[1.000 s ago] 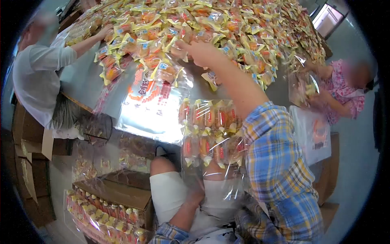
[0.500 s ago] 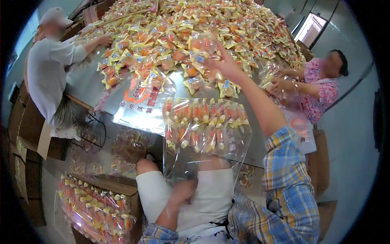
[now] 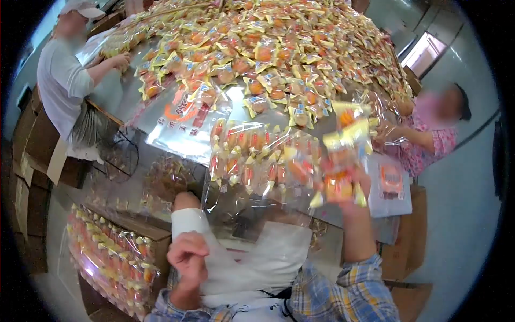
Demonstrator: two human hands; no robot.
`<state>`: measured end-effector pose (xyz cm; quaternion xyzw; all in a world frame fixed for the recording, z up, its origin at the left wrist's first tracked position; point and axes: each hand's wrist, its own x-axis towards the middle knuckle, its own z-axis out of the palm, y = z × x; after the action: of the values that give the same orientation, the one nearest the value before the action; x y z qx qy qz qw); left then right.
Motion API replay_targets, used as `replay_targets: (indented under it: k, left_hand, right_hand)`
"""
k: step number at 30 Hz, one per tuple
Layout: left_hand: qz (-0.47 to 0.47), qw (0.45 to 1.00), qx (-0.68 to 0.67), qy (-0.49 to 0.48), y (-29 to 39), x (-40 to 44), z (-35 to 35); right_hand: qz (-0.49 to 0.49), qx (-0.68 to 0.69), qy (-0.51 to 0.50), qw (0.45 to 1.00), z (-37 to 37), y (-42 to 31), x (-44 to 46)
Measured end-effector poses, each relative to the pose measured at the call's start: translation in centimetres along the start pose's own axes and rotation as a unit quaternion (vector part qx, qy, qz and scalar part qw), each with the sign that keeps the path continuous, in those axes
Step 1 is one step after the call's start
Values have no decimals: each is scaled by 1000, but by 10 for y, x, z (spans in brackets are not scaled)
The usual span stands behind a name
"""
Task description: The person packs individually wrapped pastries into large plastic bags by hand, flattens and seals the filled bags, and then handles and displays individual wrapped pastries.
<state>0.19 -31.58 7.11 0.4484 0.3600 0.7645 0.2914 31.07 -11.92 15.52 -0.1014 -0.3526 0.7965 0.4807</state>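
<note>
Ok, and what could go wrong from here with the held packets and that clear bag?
The right hand seems to hold several wrapped packets at once, so one might slip out. The clear bag reaches past the edge of the table, and the left hand appears apart from it, so a knock might shift it.

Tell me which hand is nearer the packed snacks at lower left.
Left. The left hand is just to the picture-right of the packed snacks; the right hand, holding wrapped snacks, is farther off, higher in the picture.
</note>
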Motion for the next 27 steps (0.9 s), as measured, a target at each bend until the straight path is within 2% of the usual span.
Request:
replay_targets:
  k: [1, 2, 4, 5, 6, 7, 8, 10, 12, 13, 16, 17, 18, 20, 23, 24, 27]
  left_hand:
    - [31, 998, -20, 41, 11, 9, 11]
    - [18, 994, -66, 80, 25, 10, 19]
    - [81, 986, -127, 76, 35, 6, 40]
    - [115, 981, -124, -97, 31, 0, 34]
    - [133, 964, -98, -209, 33, -6, 37]
    - [151, 933, -73, -319, 35, -12, 39]
    - [149, 916, -23, -373, 47, -20, 55]
    - [-74, 958, -16, -275, 33, -49, 93]
    - [-275, 949, -51, -147, 11, -62, 121]
    - [-363, 925, -76, -81, -2, -61, 128]
    - [-443, 857, -172, -198, -27, -46, 128]
    - [-526, 799, -200, -210, -25, -36, 126]
    - [-541, 788, -217, -197, -24, -29, 132]
    - [-472, 835, -214, -186, -36, -29, 137]
    - [-472, 856, -153, -144, -46, -15, 131]
    - [-509, 848, -83, -126, -52, -10, 128]
    - [-358, 923, 69, -123, -71, -14, 121]
  right_hand:
    - [-1, 20, 25, 999, 3, 5, -15]
    - [-3, 40, 50, 998, 6, 9, -29]
    - [-14, 107, 83, 991, 14, 23, -54]
    - [-8, 118, 78, 990, 15, 29, -62]
    - [-1, 122, 96, 988, 16, 33, -71]
    - [5, 126, 113, 986, 17, 38, -80]
    - [12, 127, 156, 979, 18, 44, -92]
    - [12, 195, 129, 972, 16, 52, -108]
    - [10, 237, 107, 965, 19, 61, -125]
    - [20, 226, 92, 970, 18, 63, -127]
    - [46, 198, 62, 977, 15, 71, -135]
    - [53, 195, 63, 977, 14, 73, -139]
    - [28, 245, 141, 959, 29, 73, -141]
    - [-8, 267, 206, 941, 29, 71, -142]
    - [-47, 220, 155, 962, -18, 57, -152]
    - [-60, 82, 104, 989, -37, 46, -152]
    - [-113, -84, 277, 951, -65, 24, -134]
